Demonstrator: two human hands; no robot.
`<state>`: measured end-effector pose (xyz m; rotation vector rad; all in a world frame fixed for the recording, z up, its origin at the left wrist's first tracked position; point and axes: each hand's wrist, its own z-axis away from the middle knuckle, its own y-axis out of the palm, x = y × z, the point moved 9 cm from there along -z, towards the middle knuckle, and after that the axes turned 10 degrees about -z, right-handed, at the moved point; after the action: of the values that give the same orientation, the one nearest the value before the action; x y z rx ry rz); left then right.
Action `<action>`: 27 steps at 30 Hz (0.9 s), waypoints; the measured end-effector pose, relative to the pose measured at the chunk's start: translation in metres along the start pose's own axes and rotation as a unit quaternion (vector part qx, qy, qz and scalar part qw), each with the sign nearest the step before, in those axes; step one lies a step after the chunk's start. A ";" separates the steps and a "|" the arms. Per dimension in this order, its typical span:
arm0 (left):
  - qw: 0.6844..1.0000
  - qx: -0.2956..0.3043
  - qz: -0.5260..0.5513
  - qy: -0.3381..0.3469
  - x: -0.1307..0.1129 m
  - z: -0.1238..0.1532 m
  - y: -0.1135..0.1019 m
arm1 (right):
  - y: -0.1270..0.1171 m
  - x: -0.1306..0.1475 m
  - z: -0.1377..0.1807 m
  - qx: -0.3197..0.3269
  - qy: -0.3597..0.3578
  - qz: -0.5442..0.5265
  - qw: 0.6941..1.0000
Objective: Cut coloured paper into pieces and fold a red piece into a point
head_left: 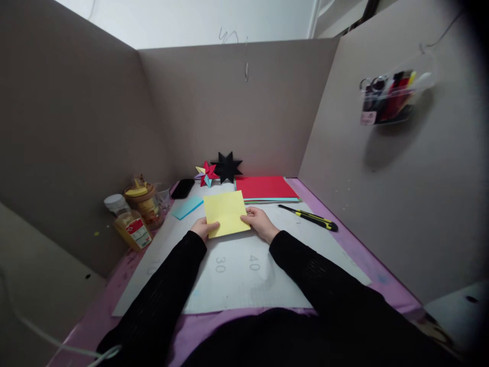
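A yellow sheet of paper (226, 209) is held up off the white mat, tilted toward me. My left hand (203, 228) grips its lower left edge, thumb on the front and fingers hidden behind. On the right edge, my right hand (260, 222) pinches it between thumb and fingers. Flat to the left lie blue paper pieces (187, 208). Behind the sheet is a stack of coloured paper with a red sheet (265, 187) on top. A black and yellow utility knife (310, 217) rests to the right of my right hand.
A black folded star (226, 167) and a multicoloured one (207, 174) stand at the back wall, near a black phone (183, 188). Left are a glue bottle (132, 224), a brown cup (144, 204) and a clear cup (163, 195). A tool holder (393, 99) hangs on the right wall.
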<state>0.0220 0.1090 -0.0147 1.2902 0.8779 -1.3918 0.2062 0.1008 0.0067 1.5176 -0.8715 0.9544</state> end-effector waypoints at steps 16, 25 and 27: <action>0.856 -0.005 -0.436 0.277 -0.060 0.022 0.020 | -0.022 -0.014 -0.019 -0.066 -0.018 0.164 0.984; 0.748 0.034 -0.602 0.277 -0.026 0.010 0.027 | 0.011 0.038 0.010 -0.022 -0.209 0.444 0.871; 0.718 0.046 -0.648 0.249 -0.020 0.009 0.029 | 0.040 0.028 0.025 0.107 -0.212 0.522 0.819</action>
<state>0.0463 0.0969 0.0099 1.0783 2.4175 -2.1331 0.1841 0.0694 0.0463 1.4147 -2.1033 1.5378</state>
